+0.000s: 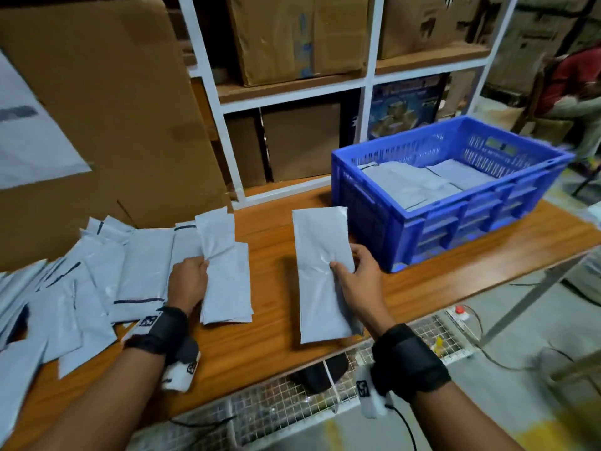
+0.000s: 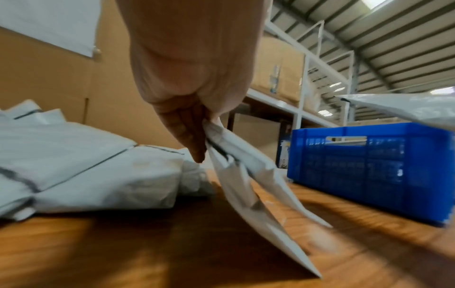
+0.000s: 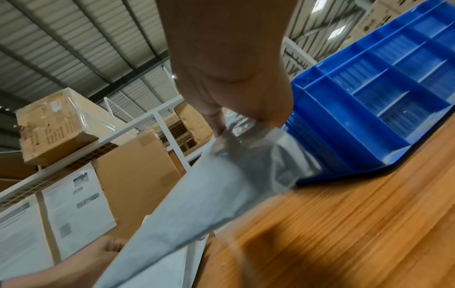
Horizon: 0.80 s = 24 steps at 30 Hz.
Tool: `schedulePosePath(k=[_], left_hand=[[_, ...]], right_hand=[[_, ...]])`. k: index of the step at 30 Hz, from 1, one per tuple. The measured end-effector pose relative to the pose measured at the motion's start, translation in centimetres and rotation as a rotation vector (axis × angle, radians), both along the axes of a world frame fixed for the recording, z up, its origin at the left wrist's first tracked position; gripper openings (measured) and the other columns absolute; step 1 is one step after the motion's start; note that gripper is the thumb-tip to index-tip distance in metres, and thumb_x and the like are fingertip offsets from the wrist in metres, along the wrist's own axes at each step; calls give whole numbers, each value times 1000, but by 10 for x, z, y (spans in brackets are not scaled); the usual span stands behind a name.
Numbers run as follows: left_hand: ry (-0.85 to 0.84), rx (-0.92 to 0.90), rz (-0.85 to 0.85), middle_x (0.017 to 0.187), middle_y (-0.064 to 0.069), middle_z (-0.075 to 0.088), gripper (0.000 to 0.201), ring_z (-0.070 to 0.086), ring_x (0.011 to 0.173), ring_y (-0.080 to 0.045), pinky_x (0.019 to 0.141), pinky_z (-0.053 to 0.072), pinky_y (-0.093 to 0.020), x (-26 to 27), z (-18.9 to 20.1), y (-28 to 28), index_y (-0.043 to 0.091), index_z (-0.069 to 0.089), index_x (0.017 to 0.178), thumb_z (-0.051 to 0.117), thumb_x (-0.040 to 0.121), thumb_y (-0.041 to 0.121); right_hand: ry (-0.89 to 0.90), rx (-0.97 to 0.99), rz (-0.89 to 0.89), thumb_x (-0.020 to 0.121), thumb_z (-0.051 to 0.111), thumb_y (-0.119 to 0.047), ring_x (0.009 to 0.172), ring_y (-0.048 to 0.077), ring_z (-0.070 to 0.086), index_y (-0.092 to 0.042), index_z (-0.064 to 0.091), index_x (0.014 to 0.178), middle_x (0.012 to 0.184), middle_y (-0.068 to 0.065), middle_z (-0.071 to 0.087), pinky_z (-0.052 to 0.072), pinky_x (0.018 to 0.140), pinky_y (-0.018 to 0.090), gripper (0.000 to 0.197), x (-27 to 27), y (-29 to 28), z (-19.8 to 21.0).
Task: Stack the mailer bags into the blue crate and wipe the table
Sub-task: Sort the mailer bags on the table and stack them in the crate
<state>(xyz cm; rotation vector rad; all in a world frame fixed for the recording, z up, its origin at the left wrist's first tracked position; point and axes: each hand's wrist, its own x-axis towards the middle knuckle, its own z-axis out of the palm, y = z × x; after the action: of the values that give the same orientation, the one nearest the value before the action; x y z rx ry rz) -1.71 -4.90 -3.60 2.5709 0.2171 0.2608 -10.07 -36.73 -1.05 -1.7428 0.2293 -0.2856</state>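
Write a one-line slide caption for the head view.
Each hand, left hand and right hand, holds a mailer bag beside the part-filled blue crate.

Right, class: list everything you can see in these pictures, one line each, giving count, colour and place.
Loose mailer bags: many, pale grey, piled on the table's left.
Held mailer bags: two or so, pale grey, pinched by the left hand.
Held mailer bag: one, pale grey, gripped by the right hand.
Blue crate: one, on the table's right, some bags inside.
Table: one, brown wood.
Cardboard boxes: several, brown, on white shelving behind.
Left hand: one.
Right hand: one.
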Motion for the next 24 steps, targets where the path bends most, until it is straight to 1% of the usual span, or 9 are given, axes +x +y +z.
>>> schedulePosePath(k=[3, 7, 11, 14, 16, 18, 20, 22, 24], left_hand=[[-54, -6, 63, 101, -27, 66, 26, 60, 95, -44, 80, 45, -40, -7, 6, 2, -8, 70, 95, 55, 98, 13], [-164, -76, 88, 97, -20, 70, 26, 62, 90, -35, 77, 41, -31, -16, 29, -6, -2, 71, 95, 55, 99, 18], [-301, -177, 26, 83, -9, 70, 23, 62, 79, -25, 70, 44, -28, -20, 54, -33, 5, 73, 89, 59, 97, 22], [-377, -290, -34, 82, 0, 67, 18, 59, 75, -16, 62, 43, -20, -16, 70, -66, 9, 72, 90, 62, 95, 22], [-424, -343, -109, 80, 0, 67, 15, 58, 71, -9, 59, 41, -19, -8, 80, -91, 11, 71, 88, 62, 94, 21], [-462, -376, -201, 78, 1, 66, 13, 57, 70, -6, 59, 41, -18, 1, 88, -116, 13, 70, 84, 63, 94, 18], [-478, -404, -289, 75, 4, 64, 14, 56, 69, -5, 60, 39, -12, 10, 97, -143, 15, 68, 81, 63, 93, 17], [-458, -437, -363, 72, 8, 63, 15, 56, 67, -4, 58, 37, -5, 20, 105, -169, 19, 67, 80, 62, 94, 18], [-438, -461, -419, 73, 10, 63, 14, 56, 67, -4, 56, 37, -7, 29, 112, -194, 21, 68, 81, 62, 94, 20]], right_hand=[[34, 12, 77, 91, 66, -23, 99, 4, 62, -26, 51, 122, 112, -13, 60, 53, 79, 24, 34, 14, 9, 4], [40, 11, 101, 91, 66, -26, 102, 6, 61, -31, 48, 124, 115, -14, 58, 54, 86, 30, 37, 29, 18, 8], [0, -18, 54, 92, 66, -27, 101, 1, 58, -36, 44, 123, 111, -21, 52, 50, 81, 21, 40, 34, 11, 17], [-68, -39, -21, 91, 67, -26, 99, -7, 55, -37, 42, 125, 110, -27, 50, 44, 71, 10, 43, 35, -7, 27], [-108, -60, -87, 91, 68, -28, 99, -12, 53, -39, 41, 124, 111, -29, 50, 43, 70, 8, 45, 36, -24, 36], [-120, -63, -148, 91, 67, -28, 100, -12, 53, -36, 42, 129, 117, -24, 52, 47, 74, 8, 46, 37, -42, 43], [-132, -65, -214, 92, 67, -26, 107, -4, 57, -32, 43, 133, 125, -15, 55, 54, 88, 20, 48, 37, -61, 50], [-149, -72, -285, 91, 68, -26, 117, 13, 58, -31, 45, 133, 130, -5, 58, 53, 96, 37, 49, 38, -81, 55], [-169, -66, -339, 90, 70, -25, 114, 12, 60, -30, 46, 132, 125, -4, 61, 54, 93, 37, 49, 40, -102, 58]])
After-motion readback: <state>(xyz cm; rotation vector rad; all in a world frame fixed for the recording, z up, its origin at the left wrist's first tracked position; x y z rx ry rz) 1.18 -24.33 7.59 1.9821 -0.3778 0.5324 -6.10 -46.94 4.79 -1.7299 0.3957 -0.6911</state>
